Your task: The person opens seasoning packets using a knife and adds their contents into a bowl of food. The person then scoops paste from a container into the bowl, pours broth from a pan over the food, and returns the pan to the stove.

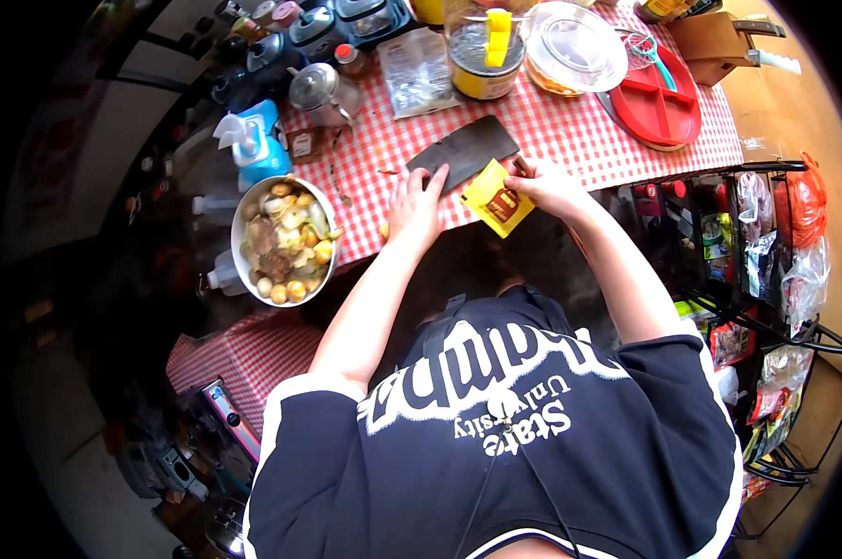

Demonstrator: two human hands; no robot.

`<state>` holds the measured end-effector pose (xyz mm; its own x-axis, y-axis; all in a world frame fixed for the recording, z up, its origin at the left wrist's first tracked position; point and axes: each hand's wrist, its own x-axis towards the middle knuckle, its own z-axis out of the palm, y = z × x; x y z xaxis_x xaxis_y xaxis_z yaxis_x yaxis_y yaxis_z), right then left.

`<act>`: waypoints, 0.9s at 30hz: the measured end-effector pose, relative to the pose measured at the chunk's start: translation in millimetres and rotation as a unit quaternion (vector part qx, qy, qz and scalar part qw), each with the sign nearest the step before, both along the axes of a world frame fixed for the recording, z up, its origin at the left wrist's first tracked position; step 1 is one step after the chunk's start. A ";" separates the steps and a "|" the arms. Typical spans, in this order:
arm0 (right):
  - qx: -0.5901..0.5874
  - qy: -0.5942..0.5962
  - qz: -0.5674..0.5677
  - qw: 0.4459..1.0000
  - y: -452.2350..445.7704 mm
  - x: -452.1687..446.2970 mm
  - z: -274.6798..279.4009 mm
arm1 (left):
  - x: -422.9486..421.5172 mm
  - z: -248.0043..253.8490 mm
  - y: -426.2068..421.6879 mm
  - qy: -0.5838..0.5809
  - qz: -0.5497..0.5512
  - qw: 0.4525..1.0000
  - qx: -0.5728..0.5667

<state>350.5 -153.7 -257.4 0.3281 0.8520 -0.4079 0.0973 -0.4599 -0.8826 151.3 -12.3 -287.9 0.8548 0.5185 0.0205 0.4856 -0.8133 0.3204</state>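
My right hand pinches a small yellow packet with a dark red print, tilted at the table's front edge. A short brown piece, like the end of a handle, shows at the same fingers; I cannot tell what it belongs to. A dark, flat, rectangular slab lies on the checked cloth just beyond the packet. My left hand rests with its fingers stretched out at the slab's left end, touching it or the cloth there.
A white bowl of potatoes, onions and meat stands left, beside a blue wipes pack. Behind are a metal pot, a clear bag, a yellow-based container, a clear lid, a red divided tray and a knife block.
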 end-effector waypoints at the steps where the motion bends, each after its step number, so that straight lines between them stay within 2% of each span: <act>1: 0.005 -0.043 -0.005 0.999 -2.9 12.3 -19.3 | 8.6 3.3 0.5 0.018 0.000 1.000 0.009; 3: -0.098 -0.133 0.027 0.986 1.1 23.4 -11.1 | 15.9 11.3 -0.6 0.018 0.012 1.000 0.013; 4: -0.146 -0.178 0.045 0.972 4.0 27.8 -9.5 | 17.1 16.0 -0.7 0.059 0.046 0.997 -0.007; 5: -0.172 -0.155 0.045 0.972 7.3 33.6 -14.4 | 14.6 16.0 -1.3 0.093 0.060 0.994 0.018; 6: -0.170 -0.167 0.053 0.970 8.8 36.0 -18.7 | 10.2 17.5 -1.6 0.127 0.073 0.988 0.044; 9: -0.161 -0.193 0.069 0.965 21.6 30.4 -15.5 | -3.5 26.2 2.7 0.172 0.080 0.982 -0.019; 10: -0.217 -0.149 0.068 0.962 24.2 29.1 -6.7 | -13.2 28.8 -0.6 0.147 0.091 0.984 -0.027; 12: -0.142 -0.223 0.051 0.963 25.9 21.3 -20.2 | -33.1 37.5 -14.6 0.097 0.109 0.988 -0.043; 13: -0.133 -0.198 0.048 0.970 28.7 17.4 -24.8 | -39.4 47.2 -26.4 0.003 0.173 0.964 -0.200; 14: -0.142 -0.224 0.080 0.961 35.7 11.9 -17.4 | -40.2 59.2 -39.2 -0.091 0.230 0.904 -0.349; 16: -0.086 -0.221 0.089 0.967 44.6 -4.1 -25.0 | -41.0 54.7 -56.1 -0.243 0.234 0.810 -0.479; 18: -0.074 -0.261 0.127 0.954 56.4 -19.4 -27.7 | -28.6 47.0 -64.4 -0.303 0.249 0.771 -0.503; 21: -0.067 -0.291 0.135 0.945 66.8 -33.4 -32.2 | -14.7 29.0 -62.6 -0.320 0.278 0.729 -0.538; 27: -0.070 -0.311 0.174 0.932 72.3 -34.4 -33.8 | -3.0 9.7 -65.8 -0.257 0.269 0.816 -0.442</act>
